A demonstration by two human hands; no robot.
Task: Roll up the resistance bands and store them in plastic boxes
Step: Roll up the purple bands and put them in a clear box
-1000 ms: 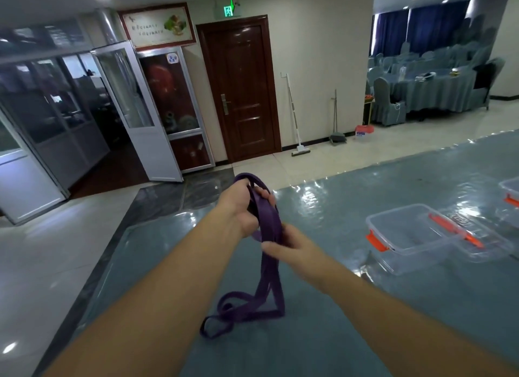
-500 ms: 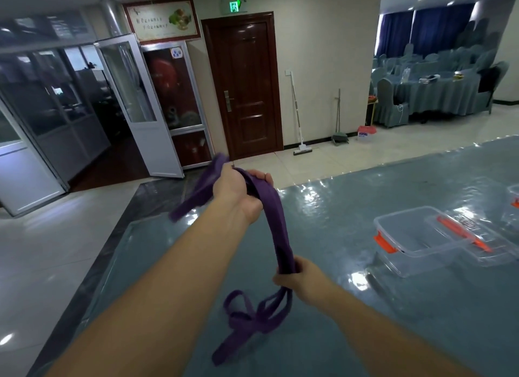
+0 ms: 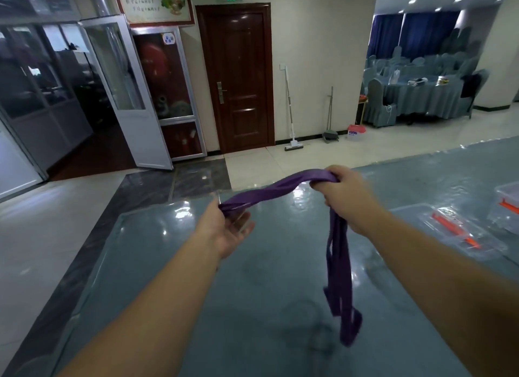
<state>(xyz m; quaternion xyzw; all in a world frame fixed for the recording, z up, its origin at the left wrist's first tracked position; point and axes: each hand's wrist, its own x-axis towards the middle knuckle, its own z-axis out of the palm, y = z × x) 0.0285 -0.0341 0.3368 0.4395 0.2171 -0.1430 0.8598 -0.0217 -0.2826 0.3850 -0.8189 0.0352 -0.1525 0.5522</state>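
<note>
A purple resistance band (image 3: pixel 269 192) stretches in the air between both my hands above the table. My left hand (image 3: pixel 224 227) is palm up with its fingers spread, and one end of the band lies pinched at the thumb. My right hand (image 3: pixel 342 191) is closed around the band's middle, higher and to the right. From that fist the band's remaining loops hang down twisted to just above the tabletop. A clear plastic box with orange clips (image 3: pixel 449 230) sits on the table at the right.
The table (image 3: pixel 252 306) has a glossy blue-grey cover under clear plastic. A second clear box (image 3: pixel 508 205) is cut off by the right edge. Beyond the table lie tiled floor, a dark wooden door (image 3: pixel 238 78) and an open glass door (image 3: pixel 123 90).
My right hand rose from low near the table to upper right, lifting the hanging loops. My left hand dropped, turned palm up and opened. The band now spans between the hands.
</note>
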